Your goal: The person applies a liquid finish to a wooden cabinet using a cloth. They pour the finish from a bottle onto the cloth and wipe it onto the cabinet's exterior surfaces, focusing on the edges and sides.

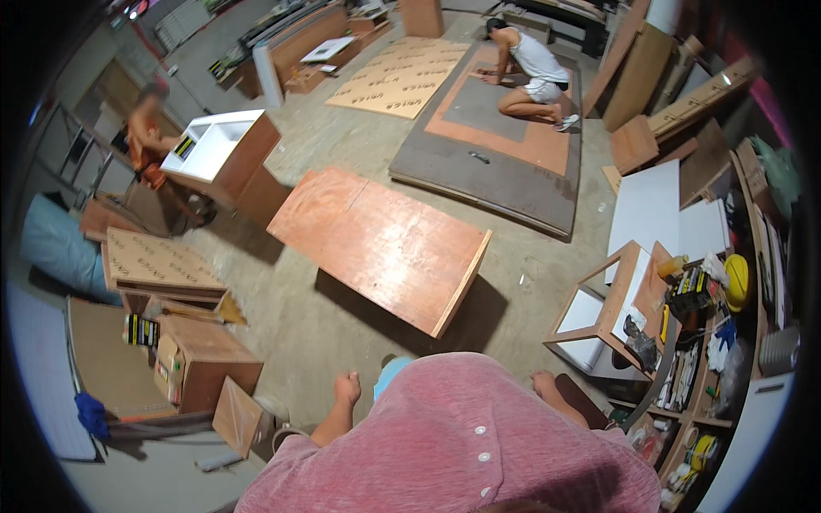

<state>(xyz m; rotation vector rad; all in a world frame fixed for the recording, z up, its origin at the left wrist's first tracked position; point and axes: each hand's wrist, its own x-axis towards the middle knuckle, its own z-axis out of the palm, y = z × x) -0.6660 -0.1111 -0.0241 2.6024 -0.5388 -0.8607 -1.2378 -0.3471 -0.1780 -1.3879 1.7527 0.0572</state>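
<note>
My left hand (346, 389) hangs beside my pink shirt (445, 410), its fingers loosely curled, with nothing visible in it. My right hand (545, 385) hangs at my other side, also curled and with nothing visible in it. Just ahead of me lies a long reddish wooden box or cabinet (376, 248) with a pale edge at its right end, nearest to both hands but not touched by either. A white-lined wooden frame piece (590, 333) stands to the right of my right hand, and a wooden box (214, 368) is to the left of my left hand.
One person (530, 85) kneels on stacked boards (470, 197) at the back right; another (150, 137) stands by a white-topped cabinet (214, 162) at the left. Printed boards (162, 256) lie at the left, leaning panels (650, 77) at the back right, and a cluttered shelf (701, 376) at the right.
</note>
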